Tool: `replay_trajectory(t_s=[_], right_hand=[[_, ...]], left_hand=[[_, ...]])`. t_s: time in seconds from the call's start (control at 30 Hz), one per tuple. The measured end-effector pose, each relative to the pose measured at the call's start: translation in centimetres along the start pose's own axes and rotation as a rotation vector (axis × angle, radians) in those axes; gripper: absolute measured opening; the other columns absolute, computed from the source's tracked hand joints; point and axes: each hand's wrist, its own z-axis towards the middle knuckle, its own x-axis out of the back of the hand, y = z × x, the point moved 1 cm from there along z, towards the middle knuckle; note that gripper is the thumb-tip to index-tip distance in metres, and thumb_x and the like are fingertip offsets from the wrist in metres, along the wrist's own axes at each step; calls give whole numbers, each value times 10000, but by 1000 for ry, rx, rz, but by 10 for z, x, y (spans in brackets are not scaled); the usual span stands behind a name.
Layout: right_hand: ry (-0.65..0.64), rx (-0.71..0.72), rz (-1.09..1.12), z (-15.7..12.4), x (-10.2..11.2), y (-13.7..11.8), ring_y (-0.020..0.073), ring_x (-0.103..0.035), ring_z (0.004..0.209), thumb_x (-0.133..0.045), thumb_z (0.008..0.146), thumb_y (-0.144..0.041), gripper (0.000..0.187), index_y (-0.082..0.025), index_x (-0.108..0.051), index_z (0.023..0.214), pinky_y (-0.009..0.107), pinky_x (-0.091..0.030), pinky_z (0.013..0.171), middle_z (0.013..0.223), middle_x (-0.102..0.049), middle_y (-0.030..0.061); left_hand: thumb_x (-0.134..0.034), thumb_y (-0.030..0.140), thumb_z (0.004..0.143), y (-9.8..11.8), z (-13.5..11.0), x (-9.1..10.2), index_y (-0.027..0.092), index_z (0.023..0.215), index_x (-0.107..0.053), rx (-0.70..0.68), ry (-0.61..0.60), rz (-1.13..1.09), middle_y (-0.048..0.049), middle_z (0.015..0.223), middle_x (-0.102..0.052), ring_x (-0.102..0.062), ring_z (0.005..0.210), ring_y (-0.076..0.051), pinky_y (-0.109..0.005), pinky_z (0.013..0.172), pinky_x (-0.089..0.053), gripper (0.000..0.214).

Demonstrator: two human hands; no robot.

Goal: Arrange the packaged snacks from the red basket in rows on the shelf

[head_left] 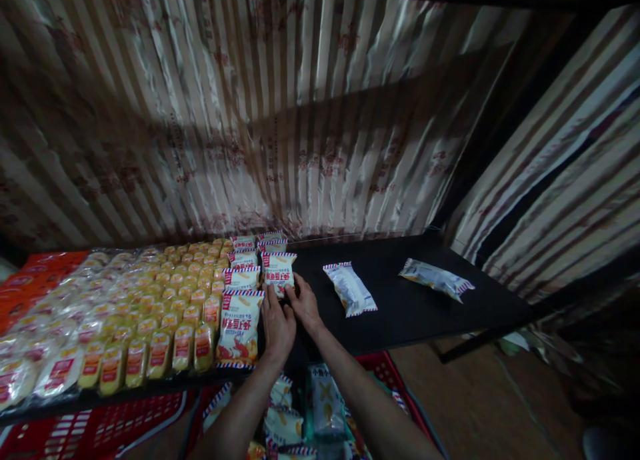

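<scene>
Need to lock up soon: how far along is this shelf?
Done: yellow packets fill the left side, with white packets lined beside them. In hand: left hand and right hand hold one white packet in line. Remaining: two loose packets on the black shelf, more in the red basket below.

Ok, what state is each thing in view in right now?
White snack packet with red-blue striped ends, flat, both hands touching it.
Left hand, open, fingers flat.
Right hand, grip unclear.
Loose middle packet, flat, untouched.
Loose far-right packet, flat, untouched.
Small yellow packets, packed in rows.
Red plastic basket, under shelf, holding packets.
</scene>
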Motion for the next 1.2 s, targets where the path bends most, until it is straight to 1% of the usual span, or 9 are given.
replay_trajectory(t_s=[0.1,0.23,0.43,0.57,0.7,0.87,0.93,1.03,1.2], right_hand=[[57,48,-135,0,0,4,253,-539,1118,-508,809,-344,431,-143,-582,1183,407,-406,1004,1177,-626,121],[80,85,-122,6,1,7,253,-486,1188,-532,803,-421,481,-135,-575,1187,405,-357,1053,1242,-582,128],[-7,17,-66,19,2,12,290,-450,1229,-590,739,-562,637,-161,-527,1229,435,-371,1030,1280,-546,133],[-79,21,-55,25,4,11,288,-492,1172,-585,746,-578,575,-173,-569,1154,426,-389,1006,1204,-585,119],[-114,40,-1,30,8,5,269,-489,1184,-545,787,-563,537,-199,-563,1181,417,-382,1017,1217,-580,104],[-168,86,49,37,11,-2,269,-447,1239,-534,793,-561,544,-215,-557,1213,432,-335,1059,1267,-568,85],[-186,73,61,37,12,-4,270,-479,1210,-548,791,-546,527,-211,-567,1197,427,-354,1043,1244,-589,83],[-245,26,126,36,13,-5,246,-592,1061,-562,806,-494,476,-225,-552,1199,396,-435,954,1138,-651,59],[-266,-10,180,37,14,-4,225,-638,972,-589,806,-445,442,-236,-533,1191,362,-474,887,1081,-677,37]], left_hand=[[-405,123,792,-2,1,-4,54,1393,-290,27,1,-10,-193,1511,-247,-152,1421,-268,-455,1153,-195,615],[-355,196,855,-2,5,-8,45,1414,-231,60,19,-49,-209,1520,-203,-109,1426,-265,-465,1152,-179,593],[-364,274,870,-1,13,-10,56,1414,-229,76,58,-2,-208,1510,-236,-151,1417,-253,-425,1144,-216,602],[-351,260,873,-1,15,-13,53,1401,-253,20,110,23,-214,1502,-254,-145,1419,-250,-425,1132,-247,575],[-405,258,850,0,21,-14,49,1399,-245,12,123,36,-222,1491,-277,-144,1419,-252,-423,1122,-269,610],[-435,265,833,2,30,-13,63,1389,-269,74,118,45,-222,1476,-309,-265,1385,-268,-416,1110,-292,615],[-434,277,838,3,31,-12,63,1391,-266,114,89,39,-232,1457,-341,-339,1351,-280,-420,1091,-321,617],[-436,261,833,5,32,-12,63,1396,-254,150,53,25,-235,1443,-364,-388,1323,-283,-419,1071,-349,623],[-460,213,806,8,35,-13,63,1355,-304,144,69,24,-217,1502,-253,-203,1407,-247,-380,1106,-299,590]])
